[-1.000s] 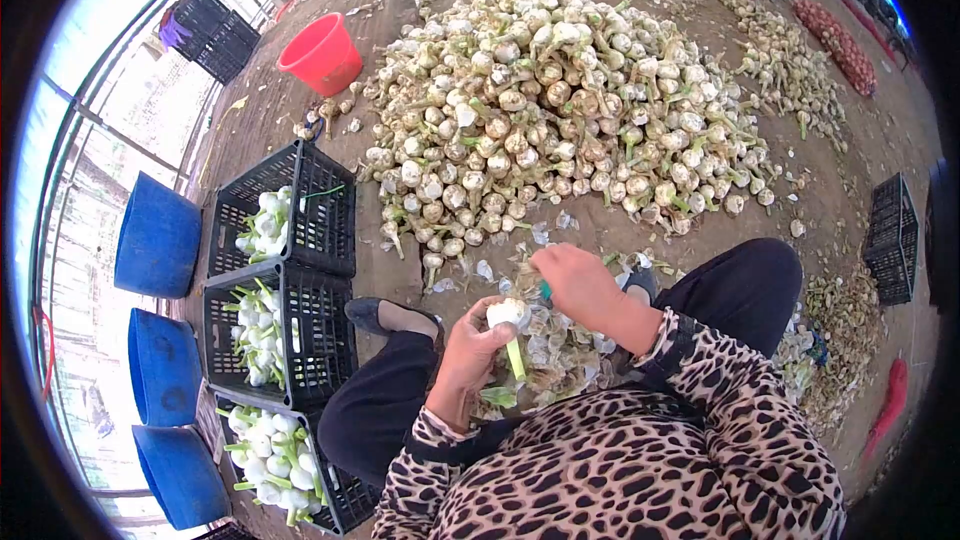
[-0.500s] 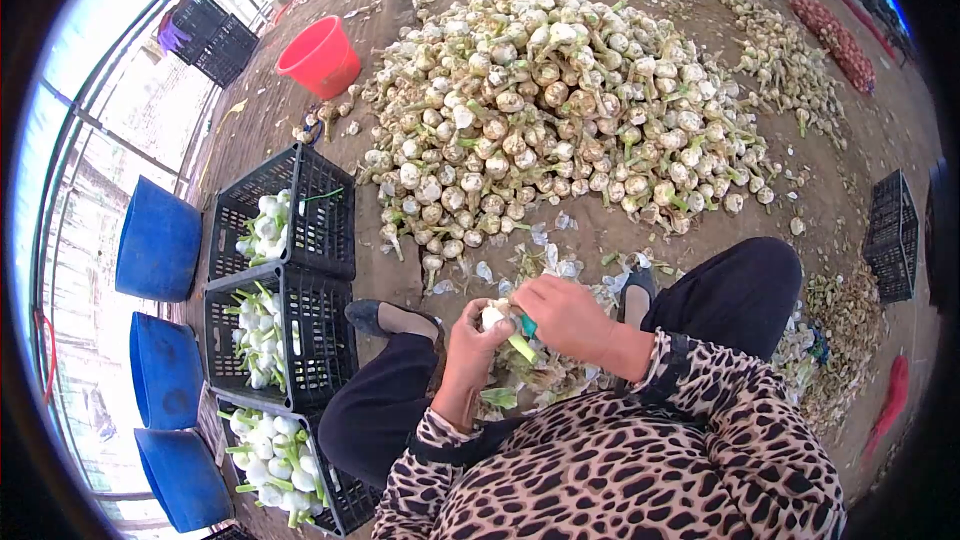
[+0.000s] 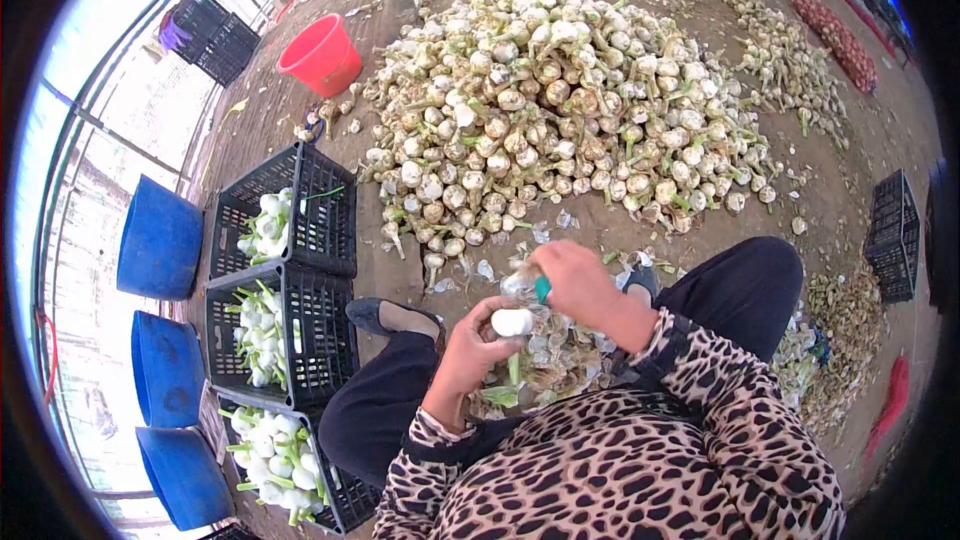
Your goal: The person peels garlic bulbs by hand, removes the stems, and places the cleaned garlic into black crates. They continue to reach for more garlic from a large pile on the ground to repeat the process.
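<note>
— While the left hand (image 3: 468,345) is closed round one white garlic bulb (image 3: 512,322), held above the lap with its green stalk hanging down, how much looks done?
— A fair share, though well under half, I'd judge. Three black crates (image 3: 318,340) along the left edge of the dirt floor (image 3: 600,230) hold cleaned white bulbs, none filled to the rim.
— And the right hand (image 3: 575,280)?
— Closed on a teal-handled tool (image 3: 542,288), probably a small knife, though its blade is hidden. It sits just above the bulb.
— What's left?
— The big pile (image 3: 560,100) of unpeeled garlic across the middle of the floor, far more than the crates hold. Between the knees lie heaped peelings (image 3: 560,360).
— And this bulb?
— Nearly clean by the look of it, but not yet in a crate.
</note>
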### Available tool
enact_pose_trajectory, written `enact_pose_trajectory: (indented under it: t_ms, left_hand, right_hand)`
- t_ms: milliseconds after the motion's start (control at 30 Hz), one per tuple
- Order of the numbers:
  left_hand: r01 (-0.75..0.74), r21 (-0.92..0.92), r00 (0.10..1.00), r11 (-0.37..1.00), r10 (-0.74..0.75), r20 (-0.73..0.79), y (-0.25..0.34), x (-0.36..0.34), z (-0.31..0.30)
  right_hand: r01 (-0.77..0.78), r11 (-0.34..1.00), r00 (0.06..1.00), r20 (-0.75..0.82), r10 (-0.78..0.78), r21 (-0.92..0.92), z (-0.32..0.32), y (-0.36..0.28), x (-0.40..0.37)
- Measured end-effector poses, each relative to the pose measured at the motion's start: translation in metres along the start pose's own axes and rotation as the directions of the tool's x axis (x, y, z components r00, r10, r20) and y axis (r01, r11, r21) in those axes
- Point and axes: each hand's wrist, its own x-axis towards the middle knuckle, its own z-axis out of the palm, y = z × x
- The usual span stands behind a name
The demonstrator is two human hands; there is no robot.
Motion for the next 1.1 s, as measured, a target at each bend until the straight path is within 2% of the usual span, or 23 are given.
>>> enact_pose_trajectory:
  t_ms: [67, 200, 267, 367, 400, 467, 500, 533, 567, 600, 633, 667, 700, 733, 767, 833, 867, 900, 933, 967, 1000, 1033, 1100]
  left_hand:
    - [-0.035, 0.016, 0.999, 0.999, 0.035, 0.029, -0.002, 0.001, 0.0]
    - [-0.162, 0.047, 0.985, 0.986, 0.164, -0.045, -0.003, 0.005, 0.0]
    - [-0.216, 0.148, 0.969, 0.965, 0.231, -0.092, -0.002, 0.007, 0.0]
    - [-0.306, 0.1, 0.936, 0.947, 0.318, -0.149, -0.009, 0.012, -0.001]
    - [-0.256, 0.024, 0.943, 0.966, 0.255, -0.213, -0.008, 0.011, -0.005]
    - [-0.174, -0.136, 0.937, 0.975, 0.121, -0.328, 0.001, 0.008, -0.012]
    - [-0.22, -0.288, 0.919, 0.932, 0.099, -0.381, 0.003, 0.007, -0.025]
    - [-0.341, -0.348, 0.836, 0.873, 0.113, -0.536, 0.007, 0.008, -0.041]
    - [-0.487, -0.432, 0.8, 0.759, 0.188, -0.57, 0.001, 0.01, -0.076]
    - [-0.597, -0.412, 0.724, 0.689, 0.241, -0.646, 0.013, 0.001, -0.103]
    - [-0.715, -0.361, 0.601, 0.599, 0.261, -0.755, 0.031, -0.012, -0.125]
    - [-0.851, -0.363, 0.507, 0.38, 0.415, -0.755, 0.046, -0.025, -0.144]
    - [-0.863, -0.425, 0.504, 0.273, 0.405, -0.763, 0.058, -0.042, -0.172]
    - [-0.895, -0.355, 0.438, 0.271, 0.37, -0.819, 0.064, -0.049, -0.178]
    - [-0.92, -0.265, 0.331, 0.289, 0.212, -0.92, 0.087, -0.041, -0.139]
    - [-0.8, -0.358, 0.469, 0.482, 0.13, -0.873, 0.052, -0.017, -0.135]
    - [-0.712, -0.485, 0.639, 0.507, 0.183, -0.747, 0.028, -0.009, -0.131]
    - [-0.658, -0.524, 0.693, 0.542, 0.161, -0.703, 0.013, 0.001, -0.113]
    - [-0.577, -0.497, 0.692, 0.648, 0.064, -0.719, 0.011, 0.01, -0.085]
    - [-0.495, -0.51, 0.755, 0.704, 0.057, -0.653, -0.001, 0.016, -0.072]
    - [-0.421, -0.531, 0.787, 0.735, 0.005, -0.617, -0.002, 0.018, -0.056]
    - [-0.344, -0.572, 0.823, 0.745, -0.053, -0.565, -0.012, 0.021, -0.052]
    - [-0.254, -0.552, 0.824, 0.794, -0.122, -0.554, -0.009, 0.024, -0.038]
  right_hand:
    - [-0.134, 0.982, 0.986, 0.08, 0.145, -0.135, 0.003, 0.017, -0.002]
    - [-0.147, 0.966, 0.982, 0.152, 0.116, 0.214, -0.005, 0.013, -0.01]
    - [-0.169, 0.885, 0.98, 0.167, 0.105, 0.433, -0.013, 0.002, -0.009]
    - [-0.226, 0.769, 0.971, 0.204, 0.127, 0.598, -0.012, -0.019, -0.007]
    - [-0.235, 0.839, 0.958, 0.265, 0.114, 0.491, -0.009, -0.02, -0.007]
    - [-0.09, 0.946, 0.975, 0.219, 0.021, 0.311, 0.017, -0.008, -0.015]
    - [-0.015, 0.978, 0.98, 0.199, -0.027, 0.21, 0.029, -0.002, -0.018]
    - [-0.055, 0.989, 0.96, 0.278, 0.016, 0.134, 0.039, 0.003, -0.022]
    - [-0.044, 0.994, 0.909, 0.417, -0.002, 0.101, 0.049, 0.005, -0.027]
    - [-0.033, 0.997, 0.837, 0.548, -0.01, 0.069, 0.058, 0.007, -0.035]
    - [-0.019, 0.999, 0.744, 0.668, -0.013, 0.04, 0.069, 0.01, -0.042]
    - [-0.029, 0.997, 0.699, 0.714, -0.032, 0.073, 0.081, 0.012, -0.05]
    - [-0.041, 0.994, 0.652, 0.756, -0.053, 0.105, 0.094, 0.014, -0.057]
    - [-0.055, 0.989, 0.602, 0.795, -0.075, 0.134, 0.103, 0.018, -0.06]
    - [-0.067, 0.987, 0.614, 0.786, -0.075, 0.147, 0.108, 0.023, -0.057]
    - [-0.093, 0.98, 0.641, 0.764, -0.075, 0.174, 0.119, 0.032, -0.049]
    - [-0.148, 0.977, 0.672, 0.74, -0.014, 0.153, 0.144, 0.046, -0.053]
    - [-0.159, 0.982, 0.639, 0.769, 0.022, 0.105, 0.157, 0.054, -0.051]
    - [-0.169, 0.984, 0.603, 0.796, 0.058, 0.056, 0.166, 0.06, -0.048]
    - [-0.177, 0.984, 0.562, 0.821, 0.097, 0.005, 0.173, 0.067, -0.044]
    - [-0.156, 0.985, 0.557, 0.83, 0.032, 0.066, 0.173, 0.076, -0.041]
    - [-0.159, 0.987, 0.554, 0.83, 0.06, 0.034, 0.175, 0.085, -0.036]
    - [-0.159, 0.987, 0.547, 0.829, 0.111, -0.027, 0.172, 0.097, -0.021]
